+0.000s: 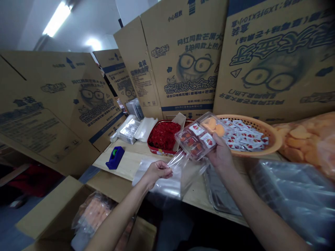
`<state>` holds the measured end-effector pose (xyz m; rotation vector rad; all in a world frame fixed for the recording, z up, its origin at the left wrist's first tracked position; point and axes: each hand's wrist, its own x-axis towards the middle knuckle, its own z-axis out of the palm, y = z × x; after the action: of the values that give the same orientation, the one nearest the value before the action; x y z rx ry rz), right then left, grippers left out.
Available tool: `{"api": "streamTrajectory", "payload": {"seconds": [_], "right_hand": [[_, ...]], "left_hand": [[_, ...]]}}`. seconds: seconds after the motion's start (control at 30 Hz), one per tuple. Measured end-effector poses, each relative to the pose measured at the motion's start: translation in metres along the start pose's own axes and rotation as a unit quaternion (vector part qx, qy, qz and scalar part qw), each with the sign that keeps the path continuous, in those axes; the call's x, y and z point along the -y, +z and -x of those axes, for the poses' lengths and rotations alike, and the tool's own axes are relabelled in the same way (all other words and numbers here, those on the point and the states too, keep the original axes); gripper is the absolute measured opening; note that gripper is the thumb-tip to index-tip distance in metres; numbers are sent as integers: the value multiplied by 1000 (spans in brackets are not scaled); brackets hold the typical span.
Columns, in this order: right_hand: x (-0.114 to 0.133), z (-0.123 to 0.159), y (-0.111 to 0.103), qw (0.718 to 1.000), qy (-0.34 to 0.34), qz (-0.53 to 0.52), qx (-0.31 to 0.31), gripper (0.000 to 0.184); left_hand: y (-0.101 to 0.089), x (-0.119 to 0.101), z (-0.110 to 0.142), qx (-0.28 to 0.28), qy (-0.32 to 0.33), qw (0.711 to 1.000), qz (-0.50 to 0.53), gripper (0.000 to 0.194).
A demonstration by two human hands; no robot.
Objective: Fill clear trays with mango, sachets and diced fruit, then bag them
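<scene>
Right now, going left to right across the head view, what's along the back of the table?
Blue dispenser, silver packets, red tin, orange basket, bag of orange pieces

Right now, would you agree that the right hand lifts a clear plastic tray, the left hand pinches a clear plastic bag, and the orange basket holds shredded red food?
No: in the head view, the orange basket holds white-and-red sachets; the shredded red food lies in the red tin. The right hand and left hand are as you say.
</scene>
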<state>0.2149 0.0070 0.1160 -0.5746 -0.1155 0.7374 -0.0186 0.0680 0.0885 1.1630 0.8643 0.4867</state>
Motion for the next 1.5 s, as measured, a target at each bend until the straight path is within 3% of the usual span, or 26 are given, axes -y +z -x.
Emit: {"api": "streamTrajectory", "payload": {"seconds": [0.27,0.57,0.63,0.8,1.07,1.2,1.27,1.37,1.5], "right_hand": [[-5,3,-14,999,2,30,38,17],[-3,8,-19,992,51,91,72,16],[-3,10,-18,988,73,112,76,15],[-6,15,-13,957,166,196,132,12],[-9,38,-3,942,229,216,118,14],[-6,31,-2,938,214,237,132,20],[-7,21,-2,947,170,236,138,31],[-11,9,-5,960,107,239,99,42],[-16,8,-9,943,127,282,121,28]], "left_hand": [[-2,4,1,-49,-17,995,81,45],[3,-1,4,-61,-5,995,74,43],[4,-5,6,-30,-14,998,56,41],[3,-13,4,117,-62,991,18,37],[5,-3,-13,127,-66,981,129,28],[7,1,-5,125,-59,975,174,25],[6,1,1,129,-74,971,184,22],[5,1,5,129,-101,964,208,21],[4,3,5,110,-146,953,241,20]]}}
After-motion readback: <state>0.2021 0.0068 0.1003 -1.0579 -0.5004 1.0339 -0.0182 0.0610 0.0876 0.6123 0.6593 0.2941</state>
